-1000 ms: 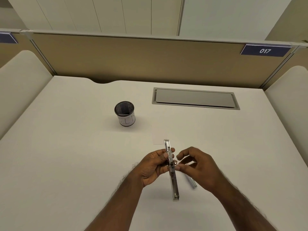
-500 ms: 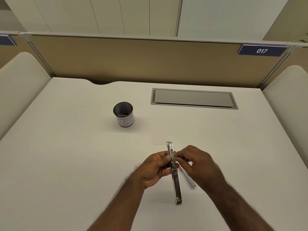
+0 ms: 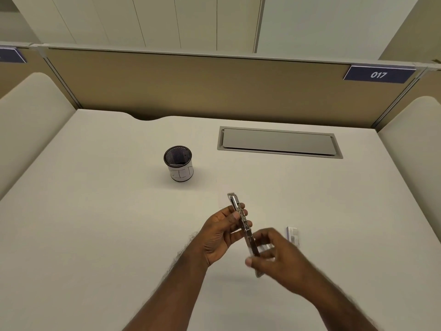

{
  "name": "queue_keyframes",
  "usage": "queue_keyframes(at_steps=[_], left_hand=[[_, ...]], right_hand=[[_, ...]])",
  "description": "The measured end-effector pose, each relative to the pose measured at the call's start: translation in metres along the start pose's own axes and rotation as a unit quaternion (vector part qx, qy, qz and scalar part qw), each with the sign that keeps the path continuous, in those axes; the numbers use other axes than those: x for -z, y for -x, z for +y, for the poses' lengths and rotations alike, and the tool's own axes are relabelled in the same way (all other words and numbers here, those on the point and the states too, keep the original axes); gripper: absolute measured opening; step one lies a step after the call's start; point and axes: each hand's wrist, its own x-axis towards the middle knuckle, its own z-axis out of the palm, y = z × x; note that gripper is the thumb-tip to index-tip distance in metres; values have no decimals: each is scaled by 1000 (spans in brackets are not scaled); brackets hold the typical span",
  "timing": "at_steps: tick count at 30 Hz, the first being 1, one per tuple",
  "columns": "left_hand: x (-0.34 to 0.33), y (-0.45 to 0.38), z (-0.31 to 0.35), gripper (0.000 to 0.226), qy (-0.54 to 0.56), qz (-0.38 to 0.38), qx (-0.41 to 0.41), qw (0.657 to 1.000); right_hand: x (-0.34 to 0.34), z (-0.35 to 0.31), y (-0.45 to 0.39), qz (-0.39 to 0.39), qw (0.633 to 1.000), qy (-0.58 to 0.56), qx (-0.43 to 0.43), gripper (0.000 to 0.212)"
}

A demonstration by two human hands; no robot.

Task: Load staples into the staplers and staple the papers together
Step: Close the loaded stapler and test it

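Low centre of the frame, the left hand point(image 3: 222, 235) still pinches the opened stapler point(image 3: 243, 225). The right hand point(image 3: 276, 256), blurred, has slid down to its lower end, fingers curled round it, uncovering the staple box point(image 3: 293, 236) on the surface point(image 3: 95, 223); loading looks unfinished.

You have one long silver metal stapler point(image 3: 243, 225), one small white staple box point(image 3: 293, 235), one round black mesh pen cup point(image 3: 178, 163), one grey rectangular cable hatch point(image 3: 279, 142), two hands in view, and one navy "017" sign point(image 3: 379, 74).
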Motion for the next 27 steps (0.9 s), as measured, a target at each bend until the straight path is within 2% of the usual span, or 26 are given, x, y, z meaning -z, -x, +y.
queue_keyframes(at_steps=[2,5,8,10,12,14,22,27], left_hand=[[1,-1,0,28,0,13,-10,1000],[1,-2,0,27,-12,31,-15,999],[1,-1,0,24,-60,35,-12,998],[1,1,-2,25,-83,31,-4,996],[1,3,-4,26,-99,19,9,995],[0,6,-6,26,-125,-3,24,992],[5,14,3,45,-186,-53,76,978],[9,18,7,50,-209,-71,104,970]], right_hand=[[-5,5,5,-1,1000,-2,-6,36],[-5,5,5,95,995,-21,-7,26],[0,3,3,184,975,-120,17,17],[1,1,1,195,956,-215,36,17],[0,-2,-4,180,943,-275,43,19],[-2,-1,-11,156,945,-284,44,19],[0,8,-24,-6,968,-251,2,32],[4,9,-25,-64,974,-218,-10,39]])
